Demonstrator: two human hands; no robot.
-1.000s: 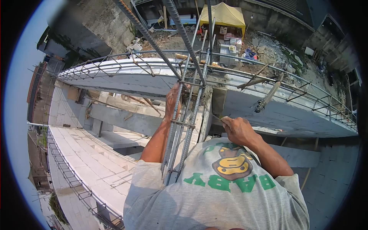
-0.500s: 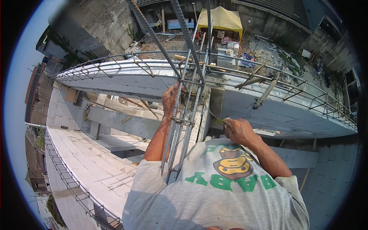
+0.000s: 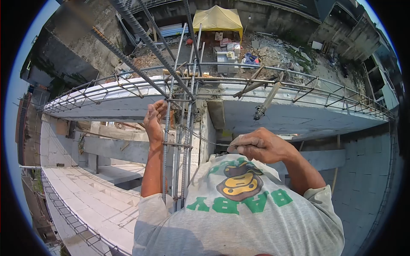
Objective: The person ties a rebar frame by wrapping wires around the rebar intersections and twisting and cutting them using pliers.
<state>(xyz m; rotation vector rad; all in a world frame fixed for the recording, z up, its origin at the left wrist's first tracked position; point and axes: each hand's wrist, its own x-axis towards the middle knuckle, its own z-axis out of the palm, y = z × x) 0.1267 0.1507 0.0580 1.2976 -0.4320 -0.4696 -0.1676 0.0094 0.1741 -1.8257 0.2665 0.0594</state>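
Observation:
A bundle of ribbed rebar rods (image 3: 184, 149), tied with crosswise stirrups, rises in front of my chest. My left hand (image 3: 155, 123) is raised just left of the rods, fingers slightly bent and apart, with nothing visible in it. A thin tie wire (image 3: 205, 138) runs from the rods toward the right. Its right end is pinched between thumb and fingers of my right hand (image 3: 261, 146), in front of my grey shirt. How the wire passes around the rods is partly hidden behind them.
Horizontal rebar cages (image 3: 324, 91) lie along the white block wall (image 3: 299, 117). A broken wooden stick (image 3: 269, 101) juts over its edge. Long rods (image 3: 143, 34) slant toward my head. Concrete beams (image 3: 124, 149) cross the drop at left. Below stands a yellow canopy (image 3: 218, 19) amid rubble.
My left hand has come off the rods and opened beside them. My right hand keeps its pinch, with the wire now showing more clearly. The view has shifted, moving the rods leftward.

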